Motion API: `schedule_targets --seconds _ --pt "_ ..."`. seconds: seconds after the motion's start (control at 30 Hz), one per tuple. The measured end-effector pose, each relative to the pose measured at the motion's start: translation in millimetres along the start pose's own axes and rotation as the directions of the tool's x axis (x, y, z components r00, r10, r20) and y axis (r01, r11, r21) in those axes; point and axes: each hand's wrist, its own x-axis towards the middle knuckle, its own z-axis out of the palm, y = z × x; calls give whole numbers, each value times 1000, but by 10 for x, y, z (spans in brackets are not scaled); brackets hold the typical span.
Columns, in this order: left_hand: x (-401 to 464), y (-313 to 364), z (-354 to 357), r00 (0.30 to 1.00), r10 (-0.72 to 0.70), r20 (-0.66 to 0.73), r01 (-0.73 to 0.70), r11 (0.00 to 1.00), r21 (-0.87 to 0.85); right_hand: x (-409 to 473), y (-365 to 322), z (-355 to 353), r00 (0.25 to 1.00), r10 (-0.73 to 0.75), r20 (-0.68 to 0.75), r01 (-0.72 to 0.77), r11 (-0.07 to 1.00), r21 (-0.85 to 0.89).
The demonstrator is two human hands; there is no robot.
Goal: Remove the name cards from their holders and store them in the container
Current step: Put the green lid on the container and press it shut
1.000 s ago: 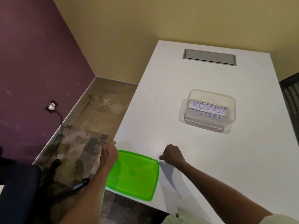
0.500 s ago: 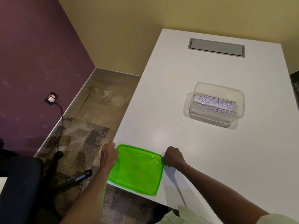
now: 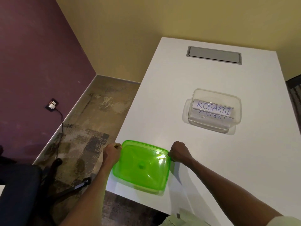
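On white table [image 3: 211,160]: clear container [image 3: 215,126] well right of centre, name cards [image 3: 213,109] upright inside, lettering legible through wall. Near front edge: green lid [image 3: 142,167], gripped at opposite far corners. Left hand [image 3: 111,153] and right hand [image 3: 179,152] both curled tight on rim. Likely light, thin, somewhat flexible, slick plastic; best held at rim with even two-sided grip. Cards likely flimsy paper; pinch gently by top edges to avoid creasing.
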Motion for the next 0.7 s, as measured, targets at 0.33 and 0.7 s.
schedule_targets --seconds 0.33,0.7 --pt "-51 928 50 972 -60 229 171 847 -503 33 224 -950 986 12 -165 6 995 103" --pt "-306 2159 131 979 59 193 96 706 -702 -380 604 -1744 947 91 -308 134 760 636"
